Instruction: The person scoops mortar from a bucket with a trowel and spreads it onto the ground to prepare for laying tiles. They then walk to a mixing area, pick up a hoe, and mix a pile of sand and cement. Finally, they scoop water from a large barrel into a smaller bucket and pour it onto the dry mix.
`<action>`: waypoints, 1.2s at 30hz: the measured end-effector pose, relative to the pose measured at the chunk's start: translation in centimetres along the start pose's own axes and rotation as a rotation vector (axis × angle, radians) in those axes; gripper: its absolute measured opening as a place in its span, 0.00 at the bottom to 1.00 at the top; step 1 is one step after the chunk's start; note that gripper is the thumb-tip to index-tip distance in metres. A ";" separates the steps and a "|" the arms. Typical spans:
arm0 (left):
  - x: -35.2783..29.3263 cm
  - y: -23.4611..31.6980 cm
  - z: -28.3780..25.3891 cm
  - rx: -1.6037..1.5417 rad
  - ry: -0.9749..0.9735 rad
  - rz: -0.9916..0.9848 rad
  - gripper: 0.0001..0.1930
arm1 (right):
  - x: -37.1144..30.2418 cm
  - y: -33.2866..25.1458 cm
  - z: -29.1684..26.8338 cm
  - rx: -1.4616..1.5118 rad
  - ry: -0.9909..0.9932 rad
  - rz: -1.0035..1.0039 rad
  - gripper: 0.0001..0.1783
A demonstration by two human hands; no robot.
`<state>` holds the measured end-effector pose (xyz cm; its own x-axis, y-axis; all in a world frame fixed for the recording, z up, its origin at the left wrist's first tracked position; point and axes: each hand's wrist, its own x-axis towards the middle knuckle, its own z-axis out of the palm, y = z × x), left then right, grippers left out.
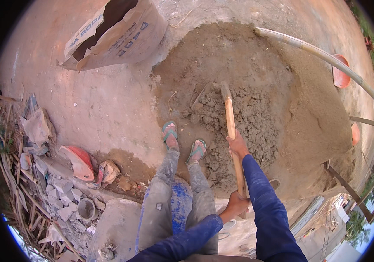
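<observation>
Both of my hands are closed around the wooden handle of a hoe (230, 117). My right hand (238, 145) grips it partway along the shaft. Nearer to me, my left hand (235, 206) holds it close to the butt end. The hoe's head lies at the far edge of a heap of wet, lumpy grey mortar (254, 118), its blade partly covered by the mix. Beside the heap, on the right, is a mound of brown sand (316, 118). My sandalled feet stand just left of the mortar.
A torn paper sack (126, 41) stands open at the far left. A pale hose (313, 49) curves over the right side, near a red basin (341, 72). Another red basin (80, 161), broken rubble (62, 194) and wood scraps (19, 181) lie left. A blue-stained drum (180, 201) is behind my legs.
</observation>
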<state>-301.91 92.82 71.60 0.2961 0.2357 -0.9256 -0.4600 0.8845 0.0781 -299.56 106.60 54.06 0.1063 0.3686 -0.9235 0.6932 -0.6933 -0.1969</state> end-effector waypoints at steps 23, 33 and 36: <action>-25.3 4.7 4.8 0.764 -0.480 -0.384 0.18 | -29.5 11.0 -11.4 1.400 0.155 0.006 0.19; -2.4 11.2 -21.5 1.749 -0.515 0.002 0.16 | -13.5 21.0 -5.2 2.087 0.384 0.062 0.12; 9.5 9.8 -26.5 2.041 -0.253 0.347 0.10 | -9.6 20.9 -3.0 2.124 0.504 0.062 0.11</action>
<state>-325.82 93.07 53.73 0.5838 0.3331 -0.7404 0.8089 -0.1608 0.5655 -283.95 90.45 59.85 0.4621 0.1654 -0.8713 -0.8800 -0.0363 -0.4736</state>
